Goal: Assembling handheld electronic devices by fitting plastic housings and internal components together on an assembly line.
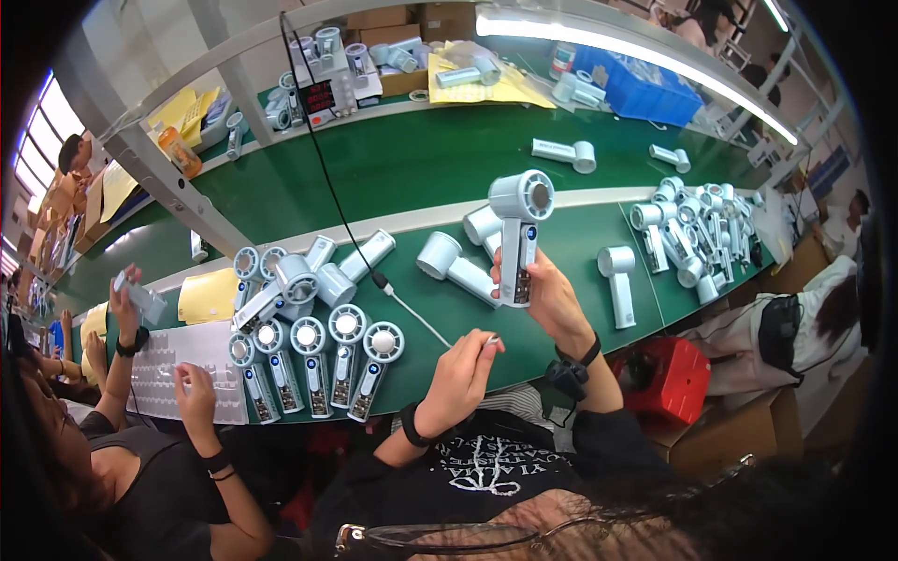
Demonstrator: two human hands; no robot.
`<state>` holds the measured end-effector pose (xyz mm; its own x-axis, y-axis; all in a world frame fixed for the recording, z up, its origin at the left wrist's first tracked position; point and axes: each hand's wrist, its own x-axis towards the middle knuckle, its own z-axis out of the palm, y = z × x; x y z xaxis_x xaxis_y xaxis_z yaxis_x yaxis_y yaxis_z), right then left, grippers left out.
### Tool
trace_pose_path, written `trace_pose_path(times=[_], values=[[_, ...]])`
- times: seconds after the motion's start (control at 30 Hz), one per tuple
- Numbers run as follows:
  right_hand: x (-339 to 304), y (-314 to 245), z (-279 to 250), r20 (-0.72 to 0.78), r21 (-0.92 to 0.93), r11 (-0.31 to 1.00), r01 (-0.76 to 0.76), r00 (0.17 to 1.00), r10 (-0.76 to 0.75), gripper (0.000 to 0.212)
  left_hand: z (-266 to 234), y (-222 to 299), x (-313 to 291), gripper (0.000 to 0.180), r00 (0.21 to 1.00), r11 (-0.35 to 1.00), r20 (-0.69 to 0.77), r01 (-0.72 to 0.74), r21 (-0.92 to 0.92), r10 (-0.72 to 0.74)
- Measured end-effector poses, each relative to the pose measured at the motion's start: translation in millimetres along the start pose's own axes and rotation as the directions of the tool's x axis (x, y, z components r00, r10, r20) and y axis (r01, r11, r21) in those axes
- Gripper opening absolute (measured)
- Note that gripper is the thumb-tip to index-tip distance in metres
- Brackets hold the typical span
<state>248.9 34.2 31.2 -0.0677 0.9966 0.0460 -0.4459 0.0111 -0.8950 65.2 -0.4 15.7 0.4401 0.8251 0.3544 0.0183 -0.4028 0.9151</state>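
My right hand (552,304) is closed round the handle of a pale blue handheld fan (520,201), held upright above the green workbench. The fan's handle is uncovered on the side facing me, so a small lit display and inner parts show. My left hand (456,379) pinches the end of a white cable (418,314), lower and to the left of the fan; its plug is mostly hidden by the fingers. Just behind the held fan, a similar fan (458,268) lies on the bench. Several fans with uncovered handles (318,360) lie in a row to the left.
Many fans are heaped (697,229) at the right, and a single fan (617,285) lies nearer. A co-worker's hands (195,397) are at the left by a white tray (168,369). A black cord (327,178) hangs over the bench. A red stool (669,379) stands at the right.
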Motion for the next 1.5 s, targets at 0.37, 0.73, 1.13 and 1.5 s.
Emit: trace_pose_path(times=[0.37, 0.73, 1.13, 1.5], values=[[-18, 26, 18, -0.116, 0.486, 0.868, 0.108, 0.992, -0.059, 0.036, 39, -10, 10, 0.006, 0.992, 0.973, -0.102, -0.056, 0.222, 0.080], [-28, 54, 22, -0.274, 0.090, 0.980, 0.175, 0.951, -0.145, 0.044, 26, -7, 13, 0.011, 0.998, 0.962, -0.043, 0.057, 0.267, -0.047], [-38, 53, 26, -0.286, -0.113, 0.961, 0.251, 0.918, -0.273, 0.054, 15, -16, 16, 0.014, 0.999, 0.999, 0.017, 0.042, 0.015, -0.043], [-68, 8, -9, 0.058, -0.710, 0.643, 0.285, 0.935, -0.351, 0.080, -7, -16, -7, 0.013, 0.986, 0.911, -0.012, 0.151, -0.383, -0.168]])
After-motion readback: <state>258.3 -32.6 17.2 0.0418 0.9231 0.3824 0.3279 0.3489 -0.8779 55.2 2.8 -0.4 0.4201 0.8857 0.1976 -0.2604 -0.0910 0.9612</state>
